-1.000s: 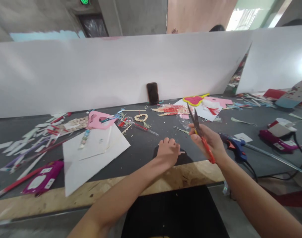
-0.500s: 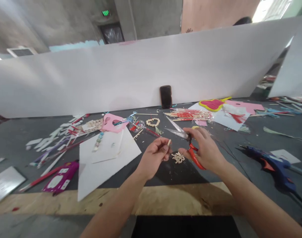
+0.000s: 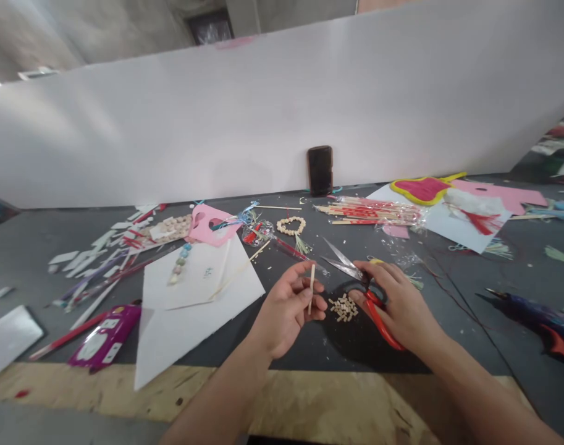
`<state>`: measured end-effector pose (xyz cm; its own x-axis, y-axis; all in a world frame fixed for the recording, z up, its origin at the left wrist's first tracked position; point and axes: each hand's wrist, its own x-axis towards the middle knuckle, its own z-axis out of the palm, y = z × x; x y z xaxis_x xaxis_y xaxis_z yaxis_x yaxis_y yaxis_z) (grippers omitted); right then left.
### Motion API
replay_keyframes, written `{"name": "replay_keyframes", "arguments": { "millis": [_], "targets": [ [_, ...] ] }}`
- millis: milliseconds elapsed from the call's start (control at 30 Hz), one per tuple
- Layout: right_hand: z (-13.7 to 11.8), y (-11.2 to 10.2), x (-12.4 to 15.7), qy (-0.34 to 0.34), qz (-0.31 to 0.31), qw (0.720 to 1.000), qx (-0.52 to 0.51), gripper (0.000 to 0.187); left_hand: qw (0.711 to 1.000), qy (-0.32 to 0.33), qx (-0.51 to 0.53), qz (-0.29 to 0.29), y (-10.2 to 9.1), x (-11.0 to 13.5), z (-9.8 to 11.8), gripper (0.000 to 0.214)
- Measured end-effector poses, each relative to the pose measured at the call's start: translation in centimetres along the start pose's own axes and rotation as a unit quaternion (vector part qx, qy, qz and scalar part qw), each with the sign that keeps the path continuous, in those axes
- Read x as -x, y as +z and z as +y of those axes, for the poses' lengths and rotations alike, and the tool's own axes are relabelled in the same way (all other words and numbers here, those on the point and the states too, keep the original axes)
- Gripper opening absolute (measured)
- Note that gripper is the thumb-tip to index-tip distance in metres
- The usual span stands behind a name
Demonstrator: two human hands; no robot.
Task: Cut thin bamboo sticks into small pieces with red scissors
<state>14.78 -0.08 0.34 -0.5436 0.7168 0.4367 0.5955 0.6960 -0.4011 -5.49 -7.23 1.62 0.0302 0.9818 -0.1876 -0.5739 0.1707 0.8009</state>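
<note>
Between the thumb and fingers of my left hand is a short wooden stick, held nearly upright. My right hand grips a pair of scissors by the red handles. Their blades are parted and point up and to the left, with nothing between them. Below and between the two hands, a small pile of cut stick pieces lies on the dark table. Farther back rests a ring of pale beads with a light green tassel.
A phone leans on the white partition. Wrapped wooden sticks lie at the back. White sheets and a purple packet are on the left. A glue gun lies at the right.
The camera view has tipped down. The stick in my left hand has turned more upright and shows more of its length. The scissors remain in my right hand, blades still parted.
</note>
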Motion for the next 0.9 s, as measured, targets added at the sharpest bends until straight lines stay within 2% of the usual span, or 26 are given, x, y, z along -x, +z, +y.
{"name": "replay_keyframes", "arguments": {
  "millis": [133, 400, 700, 900],
  "targets": [
    [0.15, 0.32, -0.05, -0.007, -0.016, 1.000, 0.005, 0.039, 1.000, -0.010, 0.018, 0.012, -0.15, -0.08, 0.13, 0.052],
    [-0.14, 0.58, -0.15, -0.007, -0.021, 1.000, -0.008, 0.039, 0.999, -0.017, 0.042, 0.013, -0.44, -0.36, -0.54, 0.039],
    [-0.57, 0.47, -0.03, -0.007, 0.004, 1.000, -0.030, 0.041, 0.992, 0.000, 0.094, 0.087, -0.68, -0.54, -0.08, 0.035],
    [-0.59, 0.41, -0.06, 0.003, -0.002, 1.000, -0.029, 0.038, 0.983, 0.003, 0.150, 0.109, -0.81, -0.74, 0.03, 0.026]
  ]
}}
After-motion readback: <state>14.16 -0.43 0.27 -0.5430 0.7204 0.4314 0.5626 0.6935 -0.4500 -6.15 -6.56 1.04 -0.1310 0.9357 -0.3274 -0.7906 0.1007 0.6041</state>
